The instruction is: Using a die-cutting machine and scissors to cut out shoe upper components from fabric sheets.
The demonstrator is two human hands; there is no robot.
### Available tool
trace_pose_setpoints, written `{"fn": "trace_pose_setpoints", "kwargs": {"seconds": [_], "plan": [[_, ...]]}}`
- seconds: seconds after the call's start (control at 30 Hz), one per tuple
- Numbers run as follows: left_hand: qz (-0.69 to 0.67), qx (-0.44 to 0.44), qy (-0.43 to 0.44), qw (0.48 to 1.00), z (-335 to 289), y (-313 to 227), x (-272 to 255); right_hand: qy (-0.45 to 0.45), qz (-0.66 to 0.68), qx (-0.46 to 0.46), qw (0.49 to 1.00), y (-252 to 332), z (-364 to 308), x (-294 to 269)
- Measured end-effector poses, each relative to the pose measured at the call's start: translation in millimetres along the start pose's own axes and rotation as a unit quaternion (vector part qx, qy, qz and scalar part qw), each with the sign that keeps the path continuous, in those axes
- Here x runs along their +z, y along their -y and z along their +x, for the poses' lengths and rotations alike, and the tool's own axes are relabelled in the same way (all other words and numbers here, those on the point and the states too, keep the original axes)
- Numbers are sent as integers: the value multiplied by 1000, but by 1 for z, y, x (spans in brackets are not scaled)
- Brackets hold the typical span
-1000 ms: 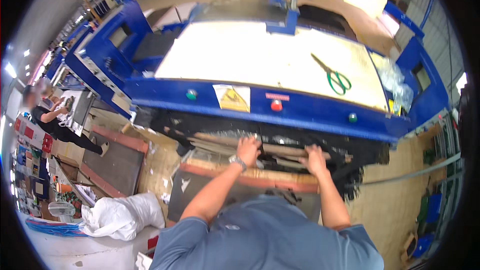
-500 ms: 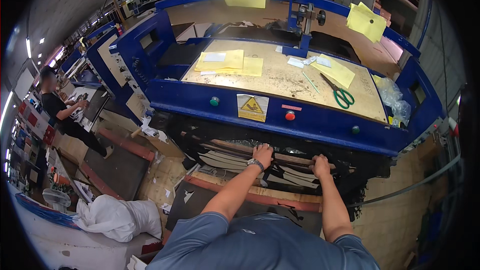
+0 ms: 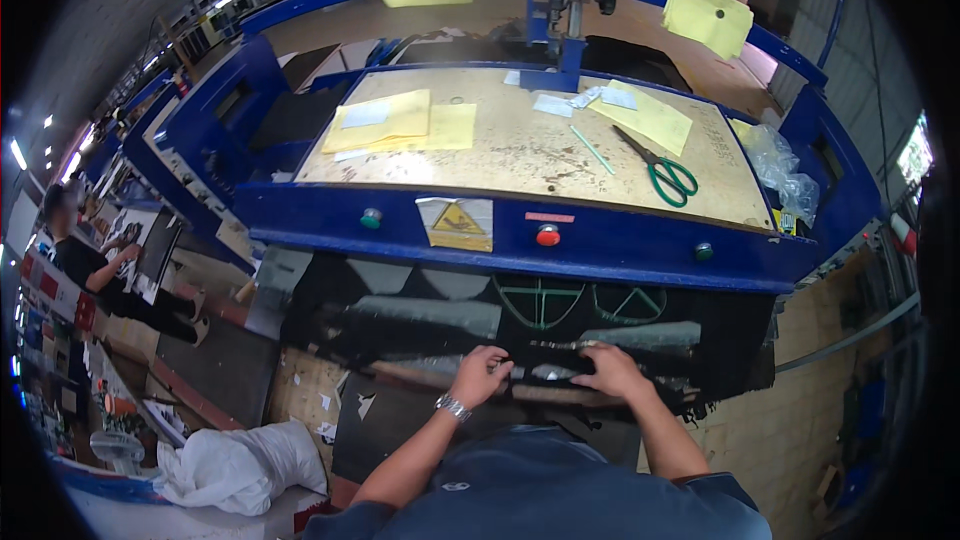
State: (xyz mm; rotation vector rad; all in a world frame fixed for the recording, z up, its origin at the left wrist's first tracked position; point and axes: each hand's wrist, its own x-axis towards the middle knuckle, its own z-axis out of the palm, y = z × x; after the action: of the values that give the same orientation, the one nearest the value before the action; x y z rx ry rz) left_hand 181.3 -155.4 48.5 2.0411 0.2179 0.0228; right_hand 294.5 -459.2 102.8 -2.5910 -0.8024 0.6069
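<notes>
My left hand, with a metal watch at its wrist, hovers at the near edge of black material, fingers loosely curved and thumb apart. My right hand is opposite it, thumb spread from the fingers, beside a thin strip. Nothing plainly shows in either hand. On the black material lie green-edged cutting dies and grey, shiny flat pieces. A wooden bar runs along the near edge, just under my hands. Some blur hides where the fingertips touch.
Beyond stands a blue press with buttons and a pale top, bearing green-handled scissors, yellow papers and a plastic bag. A white sack lies at lower left. Another person works at far left.
The black layer with its dies and pieces has come out from under the press toward me. My hands have loosened from the wooden bar and moved nearer to me. The view has turned slightly.
</notes>
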Motion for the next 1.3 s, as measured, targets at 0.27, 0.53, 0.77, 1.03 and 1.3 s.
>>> {"fn": "trace_pose_setpoints", "kwargs": {"seconds": [0.27,0.53,0.77,1.03,1.3], "plan": [[-489,-318,50,811,14,35,4,61,-164,-160,971,76,69,18],[-512,-388,109,758,-17,30,4,111,70,-225,965,84,59,-48],[-201,-311,155,916,-10,17,42,66,176,-231,955,77,76,-61],[-483,-212,-187,828,-131,71,-103,18,88,-212,973,86,35,19],[-626,-73,-200,750,-84,15,-173,-136,-31,-287,948,51,26,52]]}}
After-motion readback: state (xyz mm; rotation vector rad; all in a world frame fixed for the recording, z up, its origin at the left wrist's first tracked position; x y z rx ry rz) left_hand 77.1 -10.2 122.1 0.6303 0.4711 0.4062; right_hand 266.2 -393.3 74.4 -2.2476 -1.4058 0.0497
